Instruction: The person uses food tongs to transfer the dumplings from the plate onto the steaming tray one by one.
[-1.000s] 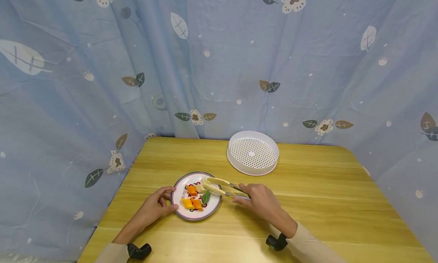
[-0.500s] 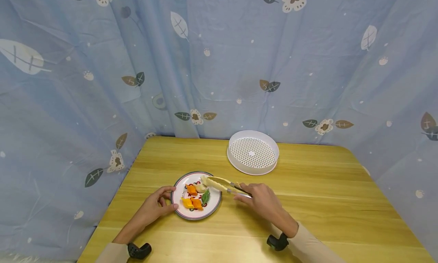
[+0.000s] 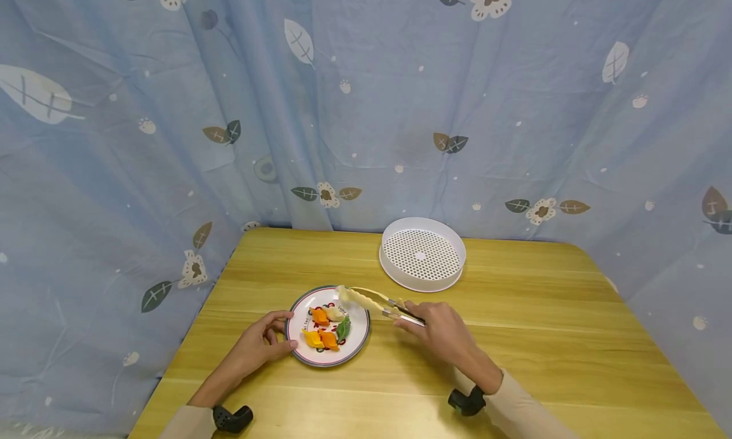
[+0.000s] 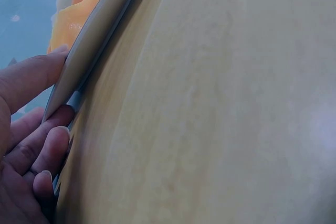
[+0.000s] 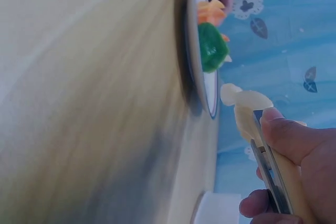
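Note:
My left hand (image 3: 260,347) grips the left rim of a round white plate (image 3: 357,340), thumb on the upper side and fingers under the edge in the left wrist view. On the plate lie folded, dumpling-like pieces: an orange piece (image 3: 319,316), a cream piece (image 3: 334,314), a yellow piece (image 3: 312,338), another orange piece (image 3: 330,340) and a green piece (image 3: 343,328). Tongs (image 3: 394,309) with pale, scalloped tips are held in my right hand (image 3: 443,331). Their tips hover over the plate's far right part; I cannot tell whether a pale piece is between them.
A white round sieve-like tray (image 3: 423,255) with a perforated bottom stands farther back, right of the plate. All of it rests on a wooden table (image 3: 543,337). Behind the table hangs a blue patterned curtain (image 3: 389,108).
My right hand has shifted slightly right, and the tongs' tips have risen a little from the plate. The left hand, plate and its pieces have stayed put.

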### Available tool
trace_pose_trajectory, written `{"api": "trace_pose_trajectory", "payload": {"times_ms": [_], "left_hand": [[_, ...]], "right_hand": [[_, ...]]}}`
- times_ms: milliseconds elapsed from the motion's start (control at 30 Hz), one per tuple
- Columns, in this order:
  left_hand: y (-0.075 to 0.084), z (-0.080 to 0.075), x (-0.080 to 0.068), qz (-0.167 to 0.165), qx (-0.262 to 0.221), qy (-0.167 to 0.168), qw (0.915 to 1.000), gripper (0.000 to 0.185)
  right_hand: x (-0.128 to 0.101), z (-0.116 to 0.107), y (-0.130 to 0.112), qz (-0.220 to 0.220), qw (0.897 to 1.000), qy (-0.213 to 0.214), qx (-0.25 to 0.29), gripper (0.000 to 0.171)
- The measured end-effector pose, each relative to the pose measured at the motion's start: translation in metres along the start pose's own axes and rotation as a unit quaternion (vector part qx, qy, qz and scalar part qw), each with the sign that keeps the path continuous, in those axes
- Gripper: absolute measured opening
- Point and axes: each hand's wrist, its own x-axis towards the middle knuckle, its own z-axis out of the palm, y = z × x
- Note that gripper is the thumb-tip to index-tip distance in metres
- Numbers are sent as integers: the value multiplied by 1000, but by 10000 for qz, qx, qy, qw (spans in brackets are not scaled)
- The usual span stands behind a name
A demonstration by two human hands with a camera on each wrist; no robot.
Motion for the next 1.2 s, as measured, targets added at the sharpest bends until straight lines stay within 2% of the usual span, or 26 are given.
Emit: {"api": "trace_pose_trajectory", "payload": {"times_ms": [233,467,900,1200], "left_hand": [[0,0,-1,48,9,-7,10000,63],[0,0,-2,37,25,-17,10000,64],[0,1,-1,-8,31,21,10000,64],[0,0,-2,-27,58,28,10000,64]], "right_hand": [[6,-11,9,-67,9998,170,-87,28],[9,-25,21,291,9994,184,49,47],[20,-49,58,963,9953,105,-50,54],[25,-56,92,1056,9935,304,-287,53]]}}
